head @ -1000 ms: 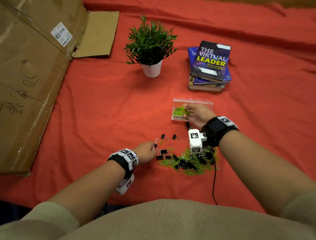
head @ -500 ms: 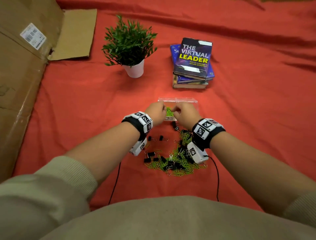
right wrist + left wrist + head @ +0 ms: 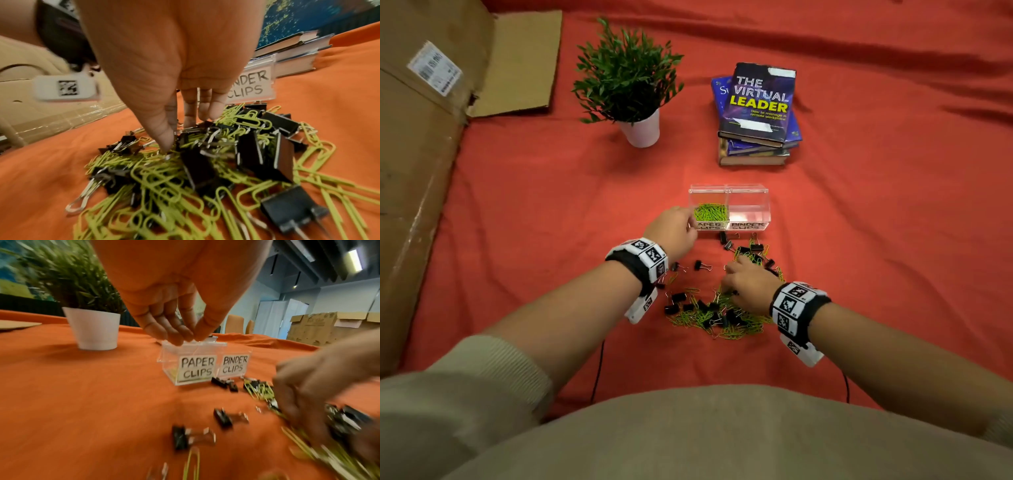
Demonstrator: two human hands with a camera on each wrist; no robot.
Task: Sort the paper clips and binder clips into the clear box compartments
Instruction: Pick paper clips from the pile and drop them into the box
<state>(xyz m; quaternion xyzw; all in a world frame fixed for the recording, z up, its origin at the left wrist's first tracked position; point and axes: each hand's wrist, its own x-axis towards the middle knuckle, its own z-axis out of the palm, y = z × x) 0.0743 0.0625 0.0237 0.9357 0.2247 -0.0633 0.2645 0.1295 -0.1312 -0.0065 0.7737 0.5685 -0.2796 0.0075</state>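
While the left hand (image 3: 677, 230) hovers at the near left corner of the clear box (image 3: 746, 192), its fingertips (image 3: 176, 335) are bunched together just over the rim of the compartment labelled PAPER CLIPS; whether they still pinch a clip cannot be told. The box has two compartments: the left one holds a heap of green paper clips (image 3: 709, 212), too many to count, and the right one, labelled BINDER CLIPS, shows none. The right hand (image 3: 751, 286) rests on the mixed pile (image 3: 717, 313) of green paper clips and black binder clips on the red cloth (image 3: 534, 192), just in front of the box, with fingers pointing down into the pile and the thumb touching a clip; a firm hold is not plain. Two binder clips (image 3: 702, 265) lie apart near the left wrist. One potted plant (image 3: 630, 78) and a stack of three books (image 3: 756, 113) stand behind the box.

Half a second ago both hands were together at the box; now the right has dropped back to the pile.
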